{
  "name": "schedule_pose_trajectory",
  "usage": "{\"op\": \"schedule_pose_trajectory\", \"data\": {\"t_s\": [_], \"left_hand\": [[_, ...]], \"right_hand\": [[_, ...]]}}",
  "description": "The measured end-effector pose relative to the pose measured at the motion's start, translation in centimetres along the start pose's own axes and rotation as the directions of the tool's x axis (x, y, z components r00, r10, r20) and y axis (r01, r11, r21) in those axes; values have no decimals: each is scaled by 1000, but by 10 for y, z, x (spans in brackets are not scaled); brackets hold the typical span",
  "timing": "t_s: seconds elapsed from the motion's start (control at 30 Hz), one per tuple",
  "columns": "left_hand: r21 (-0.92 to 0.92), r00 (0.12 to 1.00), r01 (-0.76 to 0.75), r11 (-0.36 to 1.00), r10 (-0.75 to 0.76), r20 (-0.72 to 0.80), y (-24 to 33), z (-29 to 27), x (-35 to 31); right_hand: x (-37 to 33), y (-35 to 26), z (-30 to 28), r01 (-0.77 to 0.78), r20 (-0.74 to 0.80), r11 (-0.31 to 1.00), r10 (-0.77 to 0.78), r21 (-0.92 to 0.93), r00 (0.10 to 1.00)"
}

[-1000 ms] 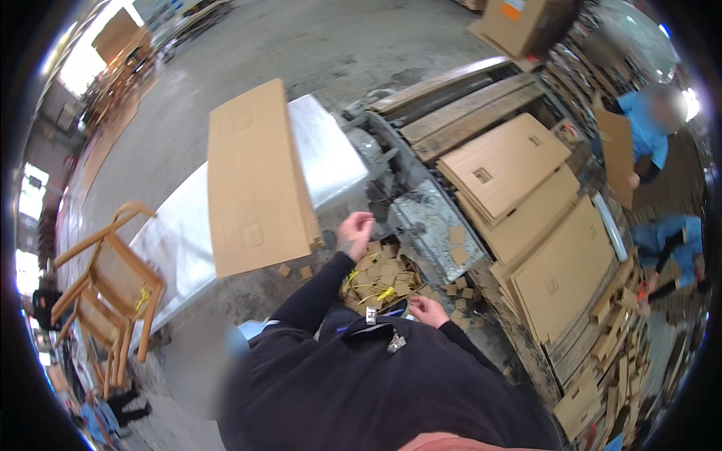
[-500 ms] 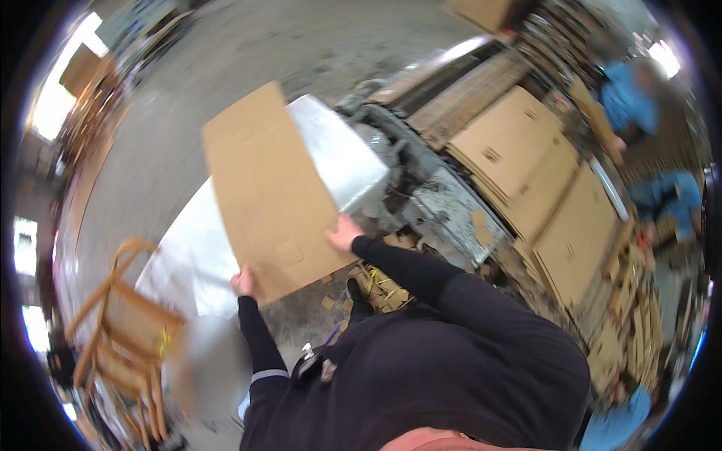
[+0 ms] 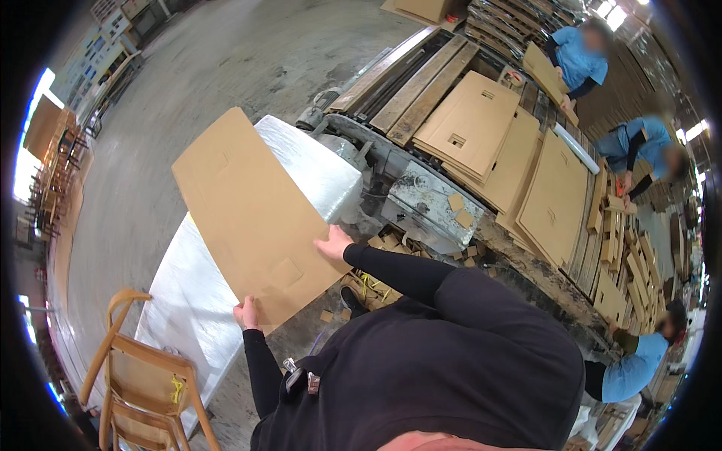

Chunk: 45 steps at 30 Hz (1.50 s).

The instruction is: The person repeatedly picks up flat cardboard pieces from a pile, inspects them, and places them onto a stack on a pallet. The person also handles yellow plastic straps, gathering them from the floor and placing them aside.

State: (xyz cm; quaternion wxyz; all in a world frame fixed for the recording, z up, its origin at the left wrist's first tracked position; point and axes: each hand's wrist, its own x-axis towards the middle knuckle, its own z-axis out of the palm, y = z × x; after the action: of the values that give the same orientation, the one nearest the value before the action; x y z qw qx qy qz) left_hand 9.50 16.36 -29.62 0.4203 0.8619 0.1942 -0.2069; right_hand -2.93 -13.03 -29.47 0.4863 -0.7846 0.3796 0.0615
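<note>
A long sheet of brown cardboard point(image 3: 244, 207) stretches away from me at a tilt, with a small cut outline near its close end. My left hand point(image 3: 249, 312) grips its near left corner, thumb on top. On the right edge, close to my body, my right hand point(image 3: 333, 242) is closed round the sheet, fingers partly hidden beneath. Under the sheet lies a long surface wrapped in shiny clear-white plastic point(image 3: 184, 301), which shows on both sides of it.
A wooden chair point(image 3: 147, 368) stands at lower left. To the right, a long worktable point(image 3: 432, 90) bears flat cardboard stacks point(image 3: 470, 124). Cardboard scraps point(image 3: 387, 244) litter the floor by my shoe point(image 3: 352, 299). Several co-workers in blue point(image 3: 583, 56) are beyond the table.
The view has swung, so the table and co-workers show more fully. The cardboard's far end has shifted left and slightly down in view. Both hands keep their hold.
</note>
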Motion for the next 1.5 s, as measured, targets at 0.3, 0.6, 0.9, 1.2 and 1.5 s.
{"op": "schedule_pose_trajectory", "data": {"t_s": [0.3,0.6,0.9,1.2,1.5], "left_hand": [[84,978,-158,984,168,-126,6,28,-30],[509,898,-308,804,422,-124,22,94,-85],[227,945,-316,921,326,-6,43,144,-112],[336,976,-189,923,216,-43,61,153,-125],[387,963,-215,897,260,-68,64,157,-129]], "right_hand": [[27,80,-60,-22,-212,949,92,313,973],[51,331,-318,-407,-587,651,757,641,287],[120,384,-393,-691,-514,427,853,584,92],[124,393,-412,-669,-372,397,908,628,191],[115,439,-418,125,-376,362,796,924,474]]}}
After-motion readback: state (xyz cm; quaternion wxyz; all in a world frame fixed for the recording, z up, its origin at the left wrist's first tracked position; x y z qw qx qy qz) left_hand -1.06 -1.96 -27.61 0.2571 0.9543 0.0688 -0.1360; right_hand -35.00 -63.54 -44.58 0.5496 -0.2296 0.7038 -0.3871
